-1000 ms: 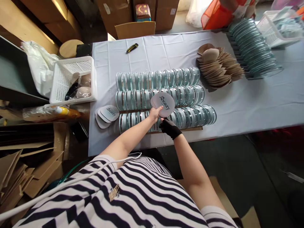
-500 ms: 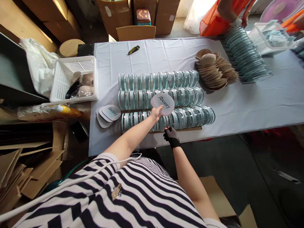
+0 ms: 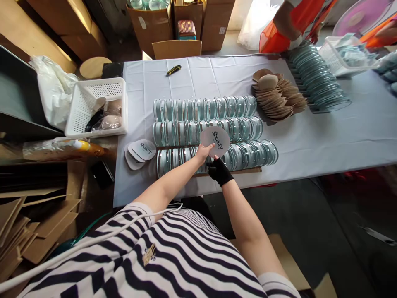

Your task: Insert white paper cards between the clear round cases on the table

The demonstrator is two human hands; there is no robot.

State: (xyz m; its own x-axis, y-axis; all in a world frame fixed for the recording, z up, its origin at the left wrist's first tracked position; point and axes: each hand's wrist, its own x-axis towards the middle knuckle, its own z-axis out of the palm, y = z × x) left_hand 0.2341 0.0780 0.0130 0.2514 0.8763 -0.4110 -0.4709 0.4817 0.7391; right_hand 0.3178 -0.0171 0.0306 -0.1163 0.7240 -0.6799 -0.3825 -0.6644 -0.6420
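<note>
At far left stands a white basket [image 3: 83, 105], then a small stack of printed cards [image 3: 141, 151] on the cloth. Your left hand [image 3: 203, 152] pinches one round printed card [image 3: 215, 140] above the nearest row of clear round cases [image 3: 245, 152]; your gloved right hand [image 3: 219, 170] curls just beneath it, at those cases.
</note>
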